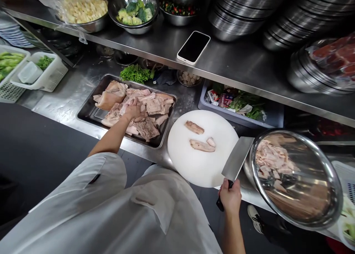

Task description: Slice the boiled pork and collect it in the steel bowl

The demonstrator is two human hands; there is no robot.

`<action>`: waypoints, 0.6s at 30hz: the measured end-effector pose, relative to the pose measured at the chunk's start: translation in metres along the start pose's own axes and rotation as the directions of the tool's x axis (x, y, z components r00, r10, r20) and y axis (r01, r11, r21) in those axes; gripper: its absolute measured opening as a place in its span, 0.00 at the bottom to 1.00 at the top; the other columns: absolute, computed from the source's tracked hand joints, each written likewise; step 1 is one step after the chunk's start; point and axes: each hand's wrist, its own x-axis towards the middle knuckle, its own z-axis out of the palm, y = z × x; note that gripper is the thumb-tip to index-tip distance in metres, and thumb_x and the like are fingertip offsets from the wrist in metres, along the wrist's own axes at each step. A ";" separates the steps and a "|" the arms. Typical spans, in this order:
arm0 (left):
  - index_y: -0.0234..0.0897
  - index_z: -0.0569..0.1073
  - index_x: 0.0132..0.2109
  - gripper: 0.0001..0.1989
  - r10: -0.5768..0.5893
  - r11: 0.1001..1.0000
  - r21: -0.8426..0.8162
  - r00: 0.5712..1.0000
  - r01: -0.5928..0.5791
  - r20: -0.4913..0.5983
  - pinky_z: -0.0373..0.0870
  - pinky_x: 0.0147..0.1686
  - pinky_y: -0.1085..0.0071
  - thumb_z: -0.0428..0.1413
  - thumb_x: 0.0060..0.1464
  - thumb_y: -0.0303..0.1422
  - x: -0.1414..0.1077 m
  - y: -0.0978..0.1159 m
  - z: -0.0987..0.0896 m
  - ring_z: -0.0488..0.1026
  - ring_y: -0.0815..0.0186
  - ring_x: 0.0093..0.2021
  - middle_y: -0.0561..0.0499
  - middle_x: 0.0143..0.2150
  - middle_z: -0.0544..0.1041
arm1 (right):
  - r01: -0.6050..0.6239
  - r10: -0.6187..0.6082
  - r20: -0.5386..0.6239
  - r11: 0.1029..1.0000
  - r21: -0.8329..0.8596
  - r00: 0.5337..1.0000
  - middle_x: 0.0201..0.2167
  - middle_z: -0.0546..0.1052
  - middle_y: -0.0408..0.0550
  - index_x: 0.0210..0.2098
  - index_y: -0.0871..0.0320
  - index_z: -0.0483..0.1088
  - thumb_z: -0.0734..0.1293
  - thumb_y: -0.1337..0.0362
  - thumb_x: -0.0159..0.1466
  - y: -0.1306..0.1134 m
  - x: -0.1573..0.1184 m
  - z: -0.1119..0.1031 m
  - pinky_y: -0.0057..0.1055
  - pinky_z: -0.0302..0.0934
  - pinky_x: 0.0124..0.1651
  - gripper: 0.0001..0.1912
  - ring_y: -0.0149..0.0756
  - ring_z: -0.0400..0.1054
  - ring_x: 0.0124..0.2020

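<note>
My left hand (133,109) rests on cooked meat pieces (148,126) in a metal tray (161,142); its fingers look spread over the meat, and I see nothing lifted in them. My right hand (230,195) is wrapped round the black handle of a cleaver (237,158), whose broad blade lies over the right edge of a round white cutting board (205,170). On the board are two long meat strips (194,127) and a small chunk (211,141). To the right, a large steel bowl (310,195) holds sliced meat (274,158).
Above the counter runs a steel shelf (163,48) with a phone (193,47), a broccoli bowl (134,13) and stacked bowls (238,13). Under it sit leafy greens (135,73) and a grey bin (270,119). White baskets (52,78) stand at the left.
</note>
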 end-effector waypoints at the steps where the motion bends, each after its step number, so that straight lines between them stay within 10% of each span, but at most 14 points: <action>1: 0.40 0.60 0.73 0.41 0.015 1.000 0.021 0.999 -0.016 0.045 0.59 0.66 0.42 0.57 0.58 0.52 0.000 -0.004 -0.001 0.50 0.38 0.74 0.35 0.77 0.51 | -0.002 0.002 0.005 1.000 -0.003 1.000 0.15 0.69 0.40 0.38 0.50 0.57 0.60 0.50 0.65 -0.001 0.000 -0.001 0.37 0.59 0.33 0.12 0.47 0.70 0.23; 9: 0.32 0.63 0.65 0.24 0.071 0.994 -0.085 0.997 -0.069 0.024 0.66 0.58 0.61 0.51 0.65 0.33 -0.031 0.026 0.025 0.70 0.49 0.61 0.32 0.58 0.73 | 0.028 -0.028 0.000 0.999 -0.029 1.000 0.16 0.69 0.41 0.41 0.51 0.61 0.60 0.50 0.65 -0.005 0.002 0.000 0.38 0.59 0.32 0.12 0.49 0.69 0.23; 18: 0.32 0.62 0.68 0.38 -0.038 0.966 -0.253 0.997 0.053 0.065 0.71 0.50 0.67 0.61 0.50 0.29 -0.014 0.010 0.010 0.78 0.52 0.51 0.39 0.48 0.81 | 0.074 -0.077 -0.048 0.996 -0.058 0.996 0.20 0.70 0.43 0.43 0.53 0.65 0.60 0.47 0.66 0.002 0.005 0.005 0.38 0.58 0.32 0.16 0.48 0.68 0.24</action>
